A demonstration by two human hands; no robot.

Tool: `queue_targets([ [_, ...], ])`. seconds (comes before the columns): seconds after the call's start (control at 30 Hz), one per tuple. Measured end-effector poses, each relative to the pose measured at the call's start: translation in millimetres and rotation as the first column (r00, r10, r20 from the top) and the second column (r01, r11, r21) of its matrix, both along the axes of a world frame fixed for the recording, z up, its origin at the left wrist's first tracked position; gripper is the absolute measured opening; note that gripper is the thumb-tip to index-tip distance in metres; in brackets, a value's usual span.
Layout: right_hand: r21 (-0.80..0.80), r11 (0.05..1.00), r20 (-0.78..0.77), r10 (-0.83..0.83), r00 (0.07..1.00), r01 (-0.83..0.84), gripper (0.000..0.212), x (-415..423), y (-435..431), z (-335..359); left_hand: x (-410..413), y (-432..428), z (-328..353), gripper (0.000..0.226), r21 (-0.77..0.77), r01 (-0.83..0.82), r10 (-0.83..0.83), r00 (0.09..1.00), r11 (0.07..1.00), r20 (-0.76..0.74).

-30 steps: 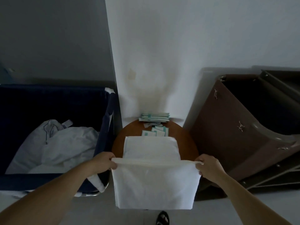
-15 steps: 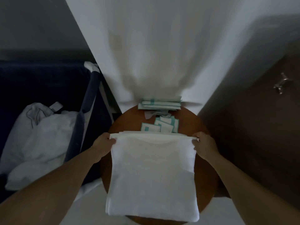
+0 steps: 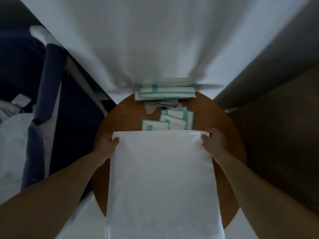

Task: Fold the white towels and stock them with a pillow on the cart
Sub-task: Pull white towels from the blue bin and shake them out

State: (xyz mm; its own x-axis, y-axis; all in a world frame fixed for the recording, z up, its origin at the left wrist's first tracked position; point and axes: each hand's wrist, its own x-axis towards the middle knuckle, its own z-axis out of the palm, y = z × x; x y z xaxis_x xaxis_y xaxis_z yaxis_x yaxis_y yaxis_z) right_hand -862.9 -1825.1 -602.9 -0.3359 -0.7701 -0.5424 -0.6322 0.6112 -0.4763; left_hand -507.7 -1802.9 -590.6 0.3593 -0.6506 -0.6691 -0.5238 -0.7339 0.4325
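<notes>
A folded white towel [image 3: 162,178] lies flat along the middle of the round brown counter [image 3: 229,128], its near end hanging past the counter's near edge. The left hand [image 3: 106,146] pinches the towel's far left corner, thumb on top of the cloth and fingers curled beneath it. The right hand [image 3: 214,143] grips the far right corner the same way, with a small bunch of fabric showing by its thumb. Both hands rest at the counter's surface, 1 at each side of the towel.

Just beyond the towel's far edge, white packets with teal borders [image 3: 174,120] lie scattered, partly overlapped by the towel. Farther back, at the counter's far edge against the white wall [image 3: 155,40], sits a stack of teal-striped flat packs [image 3: 165,93]. Beside the counter's left edge stands a dark blue linen bin [image 3: 44,94] holding crumpled white laundry [image 3: 12,135].
</notes>
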Motion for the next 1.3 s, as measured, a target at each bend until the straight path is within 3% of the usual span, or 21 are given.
queue_targets([
  [0.13, 0.019, 0.999, -0.056, -0.033, 0.998, 0.034, 0.039, 6.4, -2.6, -7.6, 5.4, -3.4, -12.4, 0.027, -0.035, 0.02, -0.02, 1.0, 0.999, -0.009],
  [0.27, -0.035, 0.989, -0.048, -0.148, 0.988, 0.147, 0.049, 12.0, 16.5, 3.5, 7.6, 6.7, -4.6, 0.041, -0.079, -0.024, 0.02, 0.998, 0.997, -0.054],
  [0.4, 0.035, 0.99, -0.096, -0.136, 0.986, 0.14, 0.05, 13.2, 63.6, 26.7, 0.7, 34.2, 10.8, 0.055, -0.051, 0.011, -0.013, 0.999, 0.999, -0.035],
  [0.5, 0.124, 0.988, -0.032, -0.092, 0.995, 0.095, 0.047, 15.6, 103.6, 35.8, -10.0, 60.6, 19.5, 0.068, 0.021, 0.078, -0.076, 0.994, 0.997, -0.073],
  [0.67, 0.243, 0.95, 0.067, -0.22, 0.973, 0.198, 0.066, 20.9, 151.3, 33.9, -16.5, 94.8, 14.0, 0.093, 0.11, 0.096, -0.09, 0.994, 0.989, -0.057],
  [0.8, 0.307, 0.922, 0.079, -0.272, 0.959, 0.236, 0.074, 14.8, 167.0, 21.6, -28.3, 119.4, 10.7, 0.09, 0.161, -0.034, 0.046, 0.996, 0.986, -0.075],
  [0.87, 0.306, 0.91, 0.158, -0.337, 0.928, 0.278, 0.065, 11.1, 167.1, 19.1, -29.3, 122.8, 8.6, 0.088, 0.152, -0.098, 0.113, 0.989, 0.984, -0.092],
  [0.93, 0.298, 0.905, 0.303, -0.392, 0.869, 0.305, 0.049, 9.6, 163.4, 23.4, -27.5, 119.2, 11.0, 0.07, 0.152, -0.129, 0.151, 0.978, 0.98, -0.142],
  [1.03, 0.263, 0.936, 0.433, -0.332, 0.838, 0.235, 0.049, 10.7, 161.9, 34.2, -24.8, 117.4, 20.7, 0.042, 0.171, -0.198, 0.246, 0.906, 0.965, -0.344],
  [1.2, 0.219, 0.947, 0.464, -0.312, 0.829, 0.235, 0.053, -2.1, 176.0, 52.1, -29.5, 145.5, 45.1, 0.042, 0.169, -0.272, 0.32, 0.831, 0.947, -0.455],
  [1.3, 0.254, 0.925, 0.389, -0.366, 0.845, 0.284, 0.051, -14.9, 194.0, 40.6, -30.8, 169.6, 42.6, 0.061, 0.197, -0.262, 0.325, 0.829, 0.945, -0.456],
])
